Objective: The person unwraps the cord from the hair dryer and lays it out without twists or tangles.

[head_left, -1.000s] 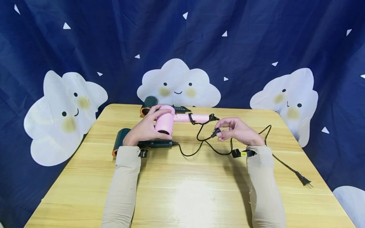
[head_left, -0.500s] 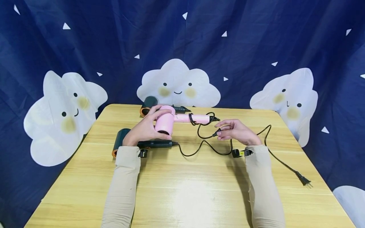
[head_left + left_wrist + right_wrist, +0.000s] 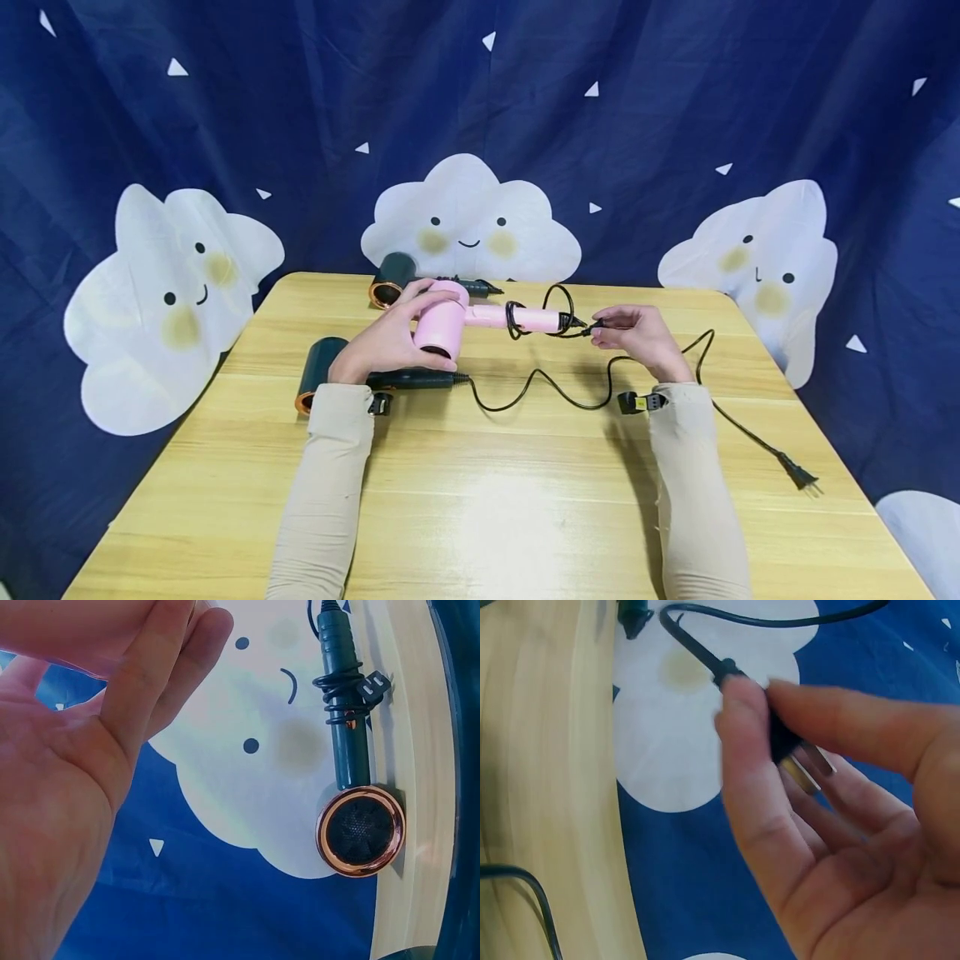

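Observation:
My left hand (image 3: 386, 337) grips the barrel of a pink hair dryer (image 3: 441, 323), whose handle points right. The dryer's black cord (image 3: 515, 320) loops around that handle. Between thumb and fingers, my right hand (image 3: 637, 337) pinches the black plug (image 3: 781, 737) of this cord, just beyond the handle's end; two metal prongs show in the right wrist view. A dark green hair dryer (image 3: 420, 380) lies on the table below the pink one, partly behind my left hand and wrist. Its cord (image 3: 555, 385) is unwound and runs right to a plug (image 3: 797, 473).
Another dark green hair dryer (image 3: 393, 279) lies at the table's back edge, its cord wound around its handle, as the left wrist view shows. The wooden table (image 3: 495, 500) ends at a blue curtain (image 3: 315, 108) with cloud faces.
My right hand has shifted right and slightly up with the plug, drawing the cord closer to the handle. The pink hair dryer has moved slightly right with my left hand.

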`<state>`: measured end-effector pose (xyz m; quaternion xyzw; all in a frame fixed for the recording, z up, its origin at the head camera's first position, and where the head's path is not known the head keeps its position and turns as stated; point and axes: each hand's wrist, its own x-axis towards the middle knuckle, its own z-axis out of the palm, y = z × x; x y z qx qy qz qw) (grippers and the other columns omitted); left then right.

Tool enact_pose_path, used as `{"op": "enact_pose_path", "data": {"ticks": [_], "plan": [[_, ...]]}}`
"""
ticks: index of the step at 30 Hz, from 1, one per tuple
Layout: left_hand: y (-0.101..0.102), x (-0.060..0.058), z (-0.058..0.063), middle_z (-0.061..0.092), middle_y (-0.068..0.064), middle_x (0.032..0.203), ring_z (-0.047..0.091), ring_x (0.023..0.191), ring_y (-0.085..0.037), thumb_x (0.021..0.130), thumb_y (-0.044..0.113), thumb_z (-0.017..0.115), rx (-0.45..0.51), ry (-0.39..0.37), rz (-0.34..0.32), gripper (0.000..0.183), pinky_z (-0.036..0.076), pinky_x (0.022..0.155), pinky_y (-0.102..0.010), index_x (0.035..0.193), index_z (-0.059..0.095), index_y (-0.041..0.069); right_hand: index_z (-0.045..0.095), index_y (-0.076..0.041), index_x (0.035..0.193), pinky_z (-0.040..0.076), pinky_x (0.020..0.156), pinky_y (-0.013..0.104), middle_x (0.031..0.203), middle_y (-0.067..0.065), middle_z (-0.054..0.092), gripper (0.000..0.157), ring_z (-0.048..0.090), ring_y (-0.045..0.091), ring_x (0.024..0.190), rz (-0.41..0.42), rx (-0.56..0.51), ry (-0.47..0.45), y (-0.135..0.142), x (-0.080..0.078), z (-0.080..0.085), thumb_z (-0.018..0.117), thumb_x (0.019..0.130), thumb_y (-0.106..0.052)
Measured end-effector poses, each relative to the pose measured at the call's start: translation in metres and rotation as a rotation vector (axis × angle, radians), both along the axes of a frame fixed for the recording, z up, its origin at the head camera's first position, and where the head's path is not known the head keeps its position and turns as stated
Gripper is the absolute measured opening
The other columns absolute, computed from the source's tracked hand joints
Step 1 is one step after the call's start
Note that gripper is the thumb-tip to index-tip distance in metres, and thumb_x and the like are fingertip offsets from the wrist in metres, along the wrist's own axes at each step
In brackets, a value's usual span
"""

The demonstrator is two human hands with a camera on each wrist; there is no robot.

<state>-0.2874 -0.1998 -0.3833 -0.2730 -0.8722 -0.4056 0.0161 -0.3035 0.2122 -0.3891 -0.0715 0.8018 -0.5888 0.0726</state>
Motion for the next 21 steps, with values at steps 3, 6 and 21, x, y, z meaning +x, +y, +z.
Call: {"op": "enact_pose_path", "data": {"ticks": [3,6,21], "plan": [[0.001,0.0,-0.001,0.026,0.0,0.166,0.048,0.132,-0.03,0.061,0.048,0.1,-0.005,0.001,-0.004,0.095,0.052,0.095,-0.051,0.145,0.054,0.041,0.061,0.013,0.127,0.063,0.078,0.026,0.095,0.004,0.077,0.034,0.076,0.01,0.08,-0.063,-0.005,0.078,0.002,0.001,0.002,0.069,0.095,0.003],[0.002,-0.001,-0.002,0.026,0.0,0.165,0.048,0.131,-0.029,0.061,0.048,0.1,-0.007,0.001,-0.009,0.095,0.052,0.095,-0.049,0.145,0.054,0.041,0.063,0.011,0.124,0.062,0.076,0.024,0.093,0.0,0.077,0.032,0.076,0.007,0.077,-0.122,-0.027,0.142,0.004,0.001,0.005,0.07,0.095,0.001],[0.007,-0.002,-0.005,0.025,0.002,0.166,0.044,0.135,-0.029,0.062,0.047,0.1,-0.01,-0.027,-0.036,0.092,0.051,0.097,-0.05,0.143,0.056,0.041,0.073,-0.003,0.102,0.061,0.067,0.022,0.076,-0.003,0.073,0.019,0.073,0.008,0.063,-0.339,-0.339,0.3,-0.003,0.008,0.024,0.075,0.087,0.008]]}}
